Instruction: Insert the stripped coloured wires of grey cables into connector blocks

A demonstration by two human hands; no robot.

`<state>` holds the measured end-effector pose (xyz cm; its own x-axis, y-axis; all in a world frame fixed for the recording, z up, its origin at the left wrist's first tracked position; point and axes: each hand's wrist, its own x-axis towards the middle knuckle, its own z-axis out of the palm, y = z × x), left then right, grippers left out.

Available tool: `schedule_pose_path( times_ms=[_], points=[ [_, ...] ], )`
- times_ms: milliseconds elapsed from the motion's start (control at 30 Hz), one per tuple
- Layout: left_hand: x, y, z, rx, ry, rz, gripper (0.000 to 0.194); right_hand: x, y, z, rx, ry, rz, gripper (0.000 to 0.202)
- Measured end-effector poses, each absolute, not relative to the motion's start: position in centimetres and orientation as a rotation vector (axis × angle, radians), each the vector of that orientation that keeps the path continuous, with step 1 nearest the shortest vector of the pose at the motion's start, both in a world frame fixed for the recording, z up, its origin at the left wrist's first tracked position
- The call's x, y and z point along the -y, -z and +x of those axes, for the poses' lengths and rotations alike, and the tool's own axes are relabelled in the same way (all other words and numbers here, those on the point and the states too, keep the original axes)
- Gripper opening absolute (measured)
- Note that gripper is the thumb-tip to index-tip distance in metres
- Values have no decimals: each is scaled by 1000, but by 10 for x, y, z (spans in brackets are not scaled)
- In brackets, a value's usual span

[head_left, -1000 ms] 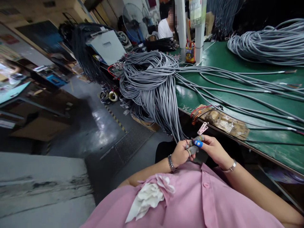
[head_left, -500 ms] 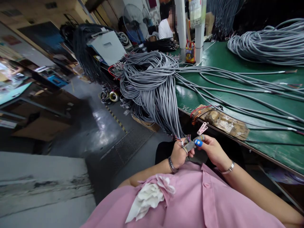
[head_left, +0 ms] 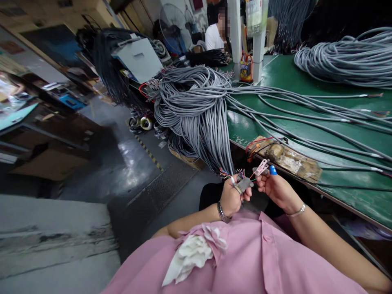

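My left hand [head_left: 232, 197] is closed around the end of a grey cable, its thumb in a grey finger cot. Thin coloured wires [head_left: 240, 173] fan out above that thumb, and more bare wire ends [head_left: 225, 174] stick out to its left. A few red and green strands stretch across to my right hand [head_left: 277, 192], whose fingers are curled on them. A blue cot [head_left: 272, 170] caps my right thumb, which points up. Right by those fingertips is a pink clip [head_left: 261, 167], partly in front of the table edge. The exact pinch on the strands is too small to see clearly.
A large bundle of grey cables [head_left: 196, 102] hangs over the table's left end. Several cables run across the green table [head_left: 306, 143], past a taped brown block [head_left: 288, 157]. Another cable coil [head_left: 346, 59] lies at the back right. A person [head_left: 213, 36] sits beyond the table.
My right hand has moved right, away from my left hand, with its thumb lifted. Coloured strands now stretch between the hands. My left hand keeps its hold on the cable.
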<state>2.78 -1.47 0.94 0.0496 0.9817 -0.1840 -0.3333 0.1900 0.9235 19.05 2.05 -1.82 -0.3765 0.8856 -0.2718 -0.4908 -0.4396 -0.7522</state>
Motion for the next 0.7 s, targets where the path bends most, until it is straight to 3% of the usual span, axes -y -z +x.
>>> schedule_pose_path(
  times_ms=[133,200,333,700],
  points=[
    [12,-12,33,-1024,-1180,839,35,-25,17,185,958,-1551,-968,33],
    [10,-11,36,-1035,-1188,826,34,-26,20,182,969,-1434,-1027,38],
    [7,-6,38,-1038,-1183,822,31,-32,24,175,810,-1657,-904,49],
    [10,1,37,-1078,-1152,845,33,-35,21,169,591,-1768,-711,40]
  ],
)
